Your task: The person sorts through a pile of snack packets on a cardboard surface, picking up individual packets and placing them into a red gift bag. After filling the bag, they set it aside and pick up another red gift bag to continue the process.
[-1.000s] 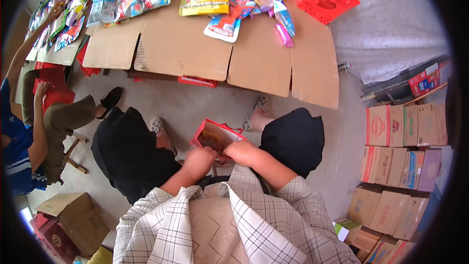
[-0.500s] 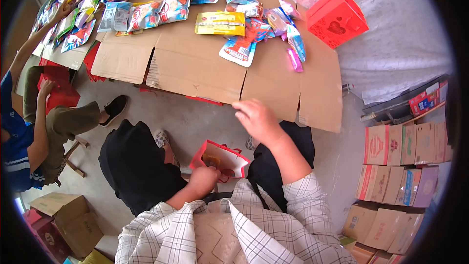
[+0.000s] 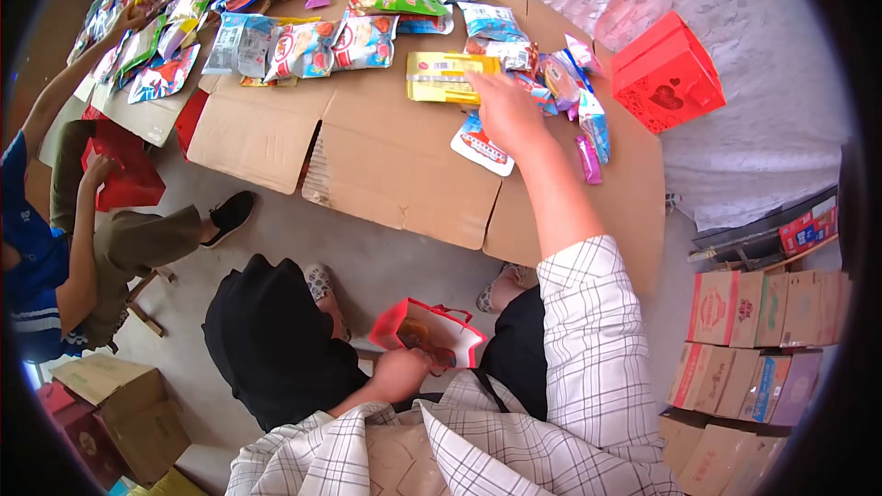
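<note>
My left hand [image 3: 402, 375] is closed on the near edge of a red paper gift bag [image 3: 387, 321], which stands open between my knees. Inside the bag lies something brownish that I cannot make out clearly. Over the cardboard-covered table, my right hand [image 3: 507, 115] reaches out with its fingers partly extended at the right end of a yellow snack packet [image 3: 436, 78]. Below that hand lies a white, red and blue packet [image 3: 481, 145], partly covered by it. Beside it are a blue packet [image 3: 594, 124] and a small pink packet [image 3: 588, 161].
A red gift bag with hearts [image 3: 669, 73] stands at the table's right end. Several snack bags [image 3: 301, 49] spread leftward. On the left, a person in a blue top [image 3: 37, 257] holds another red bag [image 3: 129, 170]. Cardboard boxes [image 3: 735, 308] are stacked at right.
My right hand has moved forward from the table's front edge to the yellow packet. My left hand stays on the bag. The whole view has shifted slightly.
</note>
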A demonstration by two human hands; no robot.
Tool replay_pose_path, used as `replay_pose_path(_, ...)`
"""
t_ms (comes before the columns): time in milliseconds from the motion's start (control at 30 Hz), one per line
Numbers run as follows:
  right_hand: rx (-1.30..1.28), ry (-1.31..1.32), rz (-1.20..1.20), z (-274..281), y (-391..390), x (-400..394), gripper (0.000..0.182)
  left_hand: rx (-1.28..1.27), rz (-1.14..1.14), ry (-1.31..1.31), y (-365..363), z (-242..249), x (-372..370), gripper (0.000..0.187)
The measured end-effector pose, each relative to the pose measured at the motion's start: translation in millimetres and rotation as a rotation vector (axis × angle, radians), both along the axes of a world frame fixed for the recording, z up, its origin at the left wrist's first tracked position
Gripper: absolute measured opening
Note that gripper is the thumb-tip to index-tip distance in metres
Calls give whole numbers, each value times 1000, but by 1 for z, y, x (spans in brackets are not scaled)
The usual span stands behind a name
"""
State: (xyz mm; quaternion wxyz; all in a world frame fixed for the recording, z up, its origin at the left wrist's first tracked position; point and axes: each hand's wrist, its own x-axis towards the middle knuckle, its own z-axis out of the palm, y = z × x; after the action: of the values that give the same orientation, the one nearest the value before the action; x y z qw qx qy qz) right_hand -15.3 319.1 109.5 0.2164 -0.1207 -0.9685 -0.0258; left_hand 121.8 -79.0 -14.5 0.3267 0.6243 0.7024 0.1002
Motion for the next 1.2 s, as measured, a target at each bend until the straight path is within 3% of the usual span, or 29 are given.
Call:
replay_pose_path(67, -352, -233, -206, 10, 3, -6, 28, -15, -15, 2, 4, 3, -3, 22)
replay_pose_path(200, -592, -66, -217, 15, 12, -5, 29, 11, -7, -16, 5, 3, -3, 23)
replay_pose_path(267, -426, 183, -22, 0, 14, 3, 34, 22, 28, -17, 4, 1, -1, 24)
replay_pose_path(367, -301, 90, -130, -15, 5, 18, 39, -26, -16, -12, 6, 9, -5, 24)
replay_pose_path(567, -422, 22, -68, -14, -8, 23, 56, -3, -24, -31, 6, 7, -2, 25)
replay_pose_path(633, -200, 61, 35, -14, -10, 20, 57, -18, -25, -20, 9, 9, -1, 25)
replay_pose_path(700, -236, 75, 48, -14, -15, 16, 67, -34, -19, -9, 11, 8, -1, 25)
replay_pose_path(767, -113, 156, 26, -20, -18, 13, 77, -84, -7, -52, 10, 3, 2, 18)
replay_pose_path(867, -263, 8, -67, -18, -16, 15, 82, -49, -19, -64, 12, 2, 2, 19)
replay_pose_path(1000, -363, -172, -106, -11, -9, 21, 76, -69, -23, -49, 16, 1, 5, 19)
replay_pose_path(1100, -254, -164, -86, -16, -9, 27, 65, -14, -34, -9, 14, -5, 7, 25)
replay_pose_path(1167, 16, -40, -115, -16, -14, 27, 54, -3, -33, -10, 14, -5, 7, 24)
replay_pose_path(1200, 17, -39, -120, -16, -18, 25, 54, -3, -38, -9, 13, -7, 8, 24)
